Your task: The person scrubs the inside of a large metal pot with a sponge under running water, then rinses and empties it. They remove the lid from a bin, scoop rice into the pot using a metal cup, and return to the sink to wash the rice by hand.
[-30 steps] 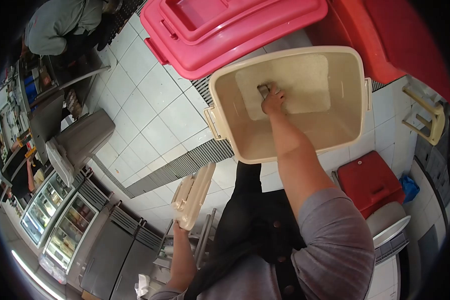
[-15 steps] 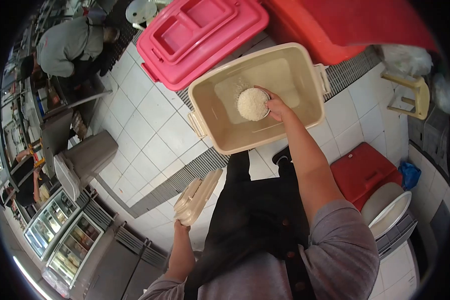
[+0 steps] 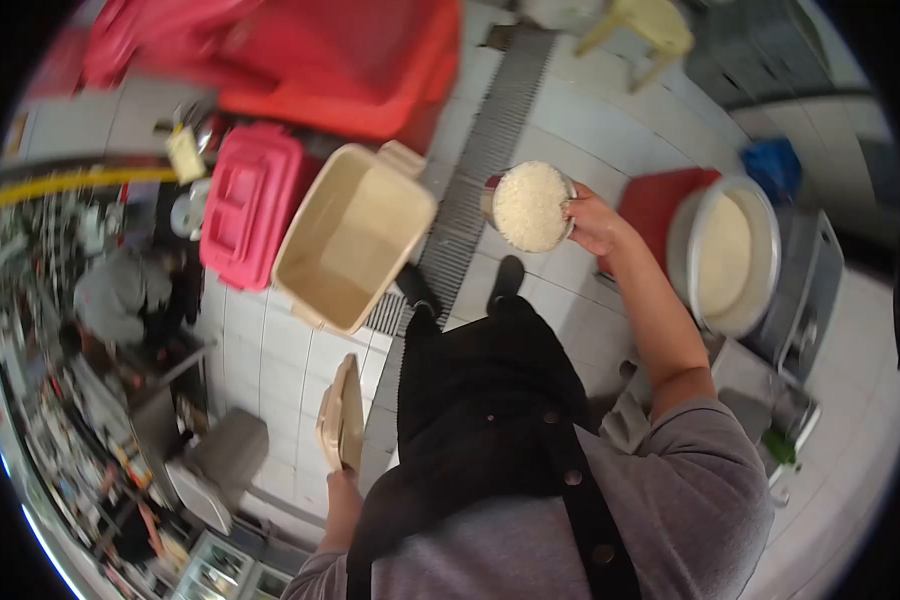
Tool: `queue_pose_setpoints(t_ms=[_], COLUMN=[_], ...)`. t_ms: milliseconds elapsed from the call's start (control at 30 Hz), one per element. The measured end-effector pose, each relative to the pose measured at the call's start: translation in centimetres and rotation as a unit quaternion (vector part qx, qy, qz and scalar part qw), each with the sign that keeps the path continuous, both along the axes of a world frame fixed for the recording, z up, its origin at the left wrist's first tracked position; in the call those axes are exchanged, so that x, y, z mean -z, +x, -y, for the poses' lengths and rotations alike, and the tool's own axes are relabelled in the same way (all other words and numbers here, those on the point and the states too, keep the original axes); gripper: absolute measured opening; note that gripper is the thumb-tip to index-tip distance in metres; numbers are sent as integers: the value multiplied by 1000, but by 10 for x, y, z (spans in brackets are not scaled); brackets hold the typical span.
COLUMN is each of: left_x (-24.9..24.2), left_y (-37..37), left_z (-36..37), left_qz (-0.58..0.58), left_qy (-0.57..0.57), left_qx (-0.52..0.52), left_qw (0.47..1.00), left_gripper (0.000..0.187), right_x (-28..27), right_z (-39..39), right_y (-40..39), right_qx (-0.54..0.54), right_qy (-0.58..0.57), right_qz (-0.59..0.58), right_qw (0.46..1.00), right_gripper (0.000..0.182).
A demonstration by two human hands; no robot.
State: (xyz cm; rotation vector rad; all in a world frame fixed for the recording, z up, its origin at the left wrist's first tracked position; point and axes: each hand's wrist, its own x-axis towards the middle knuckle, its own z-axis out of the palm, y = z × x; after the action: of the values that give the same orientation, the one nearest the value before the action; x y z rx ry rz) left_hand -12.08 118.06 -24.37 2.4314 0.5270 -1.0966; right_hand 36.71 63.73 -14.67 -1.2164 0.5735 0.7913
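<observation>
My right hand [image 3: 595, 222] grips a round metal container heaped with white rice [image 3: 530, 206], held over the tiled floor. My left hand [image 3: 343, 487] holds a beige plastic lid [image 3: 343, 415] on edge at its lower end. The large beige bin [image 3: 345, 235] stands uncovered on the floor between the lid and a pink-lidded bin [image 3: 252, 205]. To the right of my right hand is a big round metal pot [image 3: 685, 255] with pale contents, probably rice, inside.
A red bin [image 3: 420, 85] stands at the top and a floor grate [image 3: 510, 110] crosses the tiles. A yellow stool [image 3: 650, 28], a red box [image 3: 650, 205] and a blue bag [image 3: 773, 170] lie rightward. Two people [image 3: 120, 300] [image 3: 130, 530] are at the left.
The view has swung to the right. My right hand has lifted the container of rice out of the beige bin and away from it. My left hand still holds the lid.
</observation>
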Motion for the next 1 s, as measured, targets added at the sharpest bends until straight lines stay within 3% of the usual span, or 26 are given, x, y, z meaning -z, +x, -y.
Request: queue_pose_setpoints(t_ms=[67,133,200,333,400,433,500,567,633,667,833,900,967,1000], left_x=[-40,-148,-155,-166,-225,-222,-208,-199,-191,-187,-171,-187,-192,-193], left_y=[-54,73,94,111,168,163,144,133,123,117,93,104,114,112], left_z=[-20,72,78,86,148,147,127,109,92,84,58,89,113,114], left_qz=[-14,-62,-144,-106,-104,-105,-37,-20,-9,-5,39,72,123,140], left_qy=[35,29,67,70,78,79,51,49,49,50,45,55,106,145], left_qx=[136,156,213,163,110,110,95,112,130,141,180,154,118,100], left_qw=[990,985,964,978,985,985,993,992,990,989,982,984,980,974], left_gripper=[31,33,35,37,35,35,30,27,25,24,19,24,28,27], right_x=[-19,-49,-84,-72,-33,-33,-32,-19,-20,-23,-79,-92,-93,-87], right_z=[91,169,226,353,406,405,391,407,424,433,463,451,412,377], right_y=[-29,-64,-95,-149,-168,-168,-157,-160,-166,-166,-168,-156,-127,-109], right_qx=[94,185,270,348,216,216,126,131,85,86,103,128,232,231], right_qy=[-64,-118,-175,-265,-554,-553,-854,-862,-934,-948,-936,-930,-870,-836], right_qz=[19,44,56,75,256,255,104,130,244,227,286,297,362,390], right_qw=[993,975,945,896,762,763,495,473,246,206,179,177,242,309], right_gripper=[62,61,62,66,62,62,70,65,61,64,69,67,66,66])
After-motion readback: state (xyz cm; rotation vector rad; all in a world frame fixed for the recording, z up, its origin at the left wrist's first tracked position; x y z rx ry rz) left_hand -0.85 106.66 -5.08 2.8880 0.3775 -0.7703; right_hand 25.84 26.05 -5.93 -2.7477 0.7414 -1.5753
